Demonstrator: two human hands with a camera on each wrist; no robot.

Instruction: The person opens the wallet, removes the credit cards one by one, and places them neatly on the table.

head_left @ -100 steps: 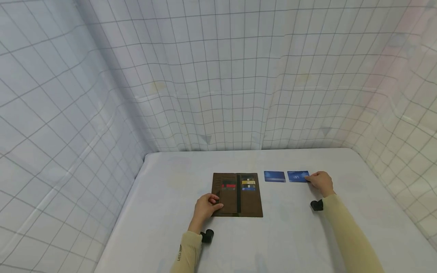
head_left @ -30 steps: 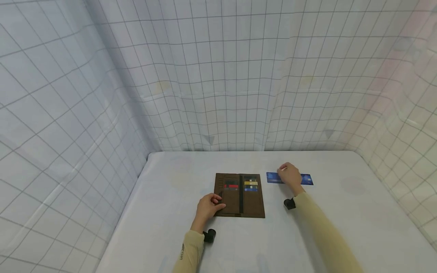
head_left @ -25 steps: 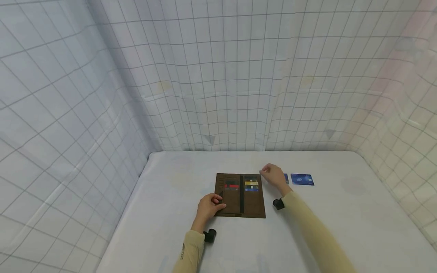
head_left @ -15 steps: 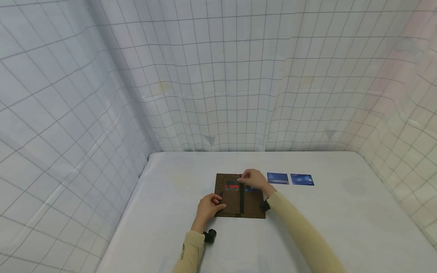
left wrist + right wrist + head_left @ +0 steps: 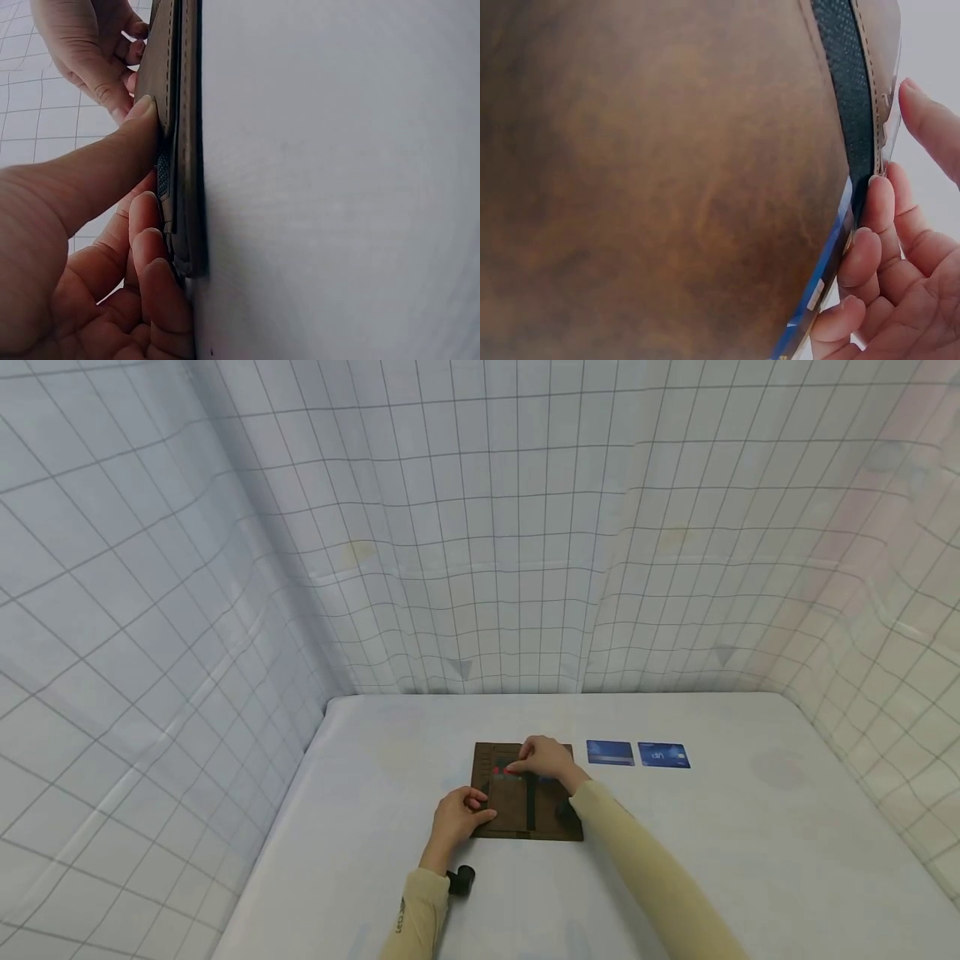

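- With curled fingers and thumb of the left hand, pinching the open brown wallet by its near left edge.
- With fingers of the right hand, meeting the wallet's red card; cannot tell whether gripping.
- Lying flat, right of the wallet: two blue cards.

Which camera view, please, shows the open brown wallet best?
The head view: both halves of the brown wallet show, partly behind the right hand. Left wrist shows only a stitched edge, side-on; right wrist, mostly close-up leather.

White table: brown wallet lying open, two blue cards near.
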